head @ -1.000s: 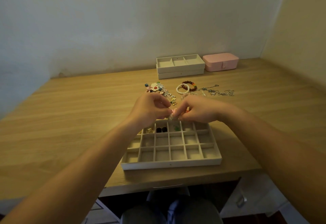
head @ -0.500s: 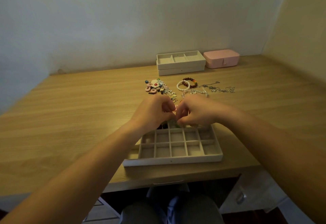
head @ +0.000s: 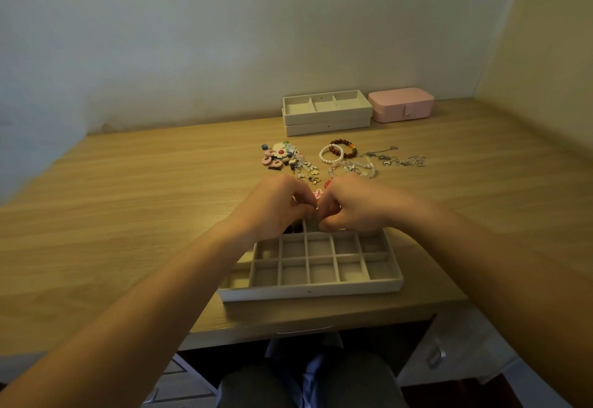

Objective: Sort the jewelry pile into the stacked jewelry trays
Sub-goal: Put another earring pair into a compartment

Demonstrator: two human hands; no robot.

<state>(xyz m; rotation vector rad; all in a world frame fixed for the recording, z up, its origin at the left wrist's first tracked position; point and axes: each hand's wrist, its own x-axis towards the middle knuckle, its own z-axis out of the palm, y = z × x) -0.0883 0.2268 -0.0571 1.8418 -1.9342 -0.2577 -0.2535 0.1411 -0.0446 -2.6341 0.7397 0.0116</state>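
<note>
Above the far edge of the compartment tray [head: 309, 290], left hand [head: 272, 207] and right hand [head: 354, 208] meet, fingers curled, fingertips together; whether they pinch anything cannot be determined. Jewelry pile [head: 335, 151] lies on the desk [head: 128, 199] beyond the tray; stacked trays [head: 327, 115] stand farther beyond.

Wooden desk [head: 128, 215], pale walls [head: 224, 38] meeting in corner, dim warm light

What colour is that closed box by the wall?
The box is pink; head view.
</note>
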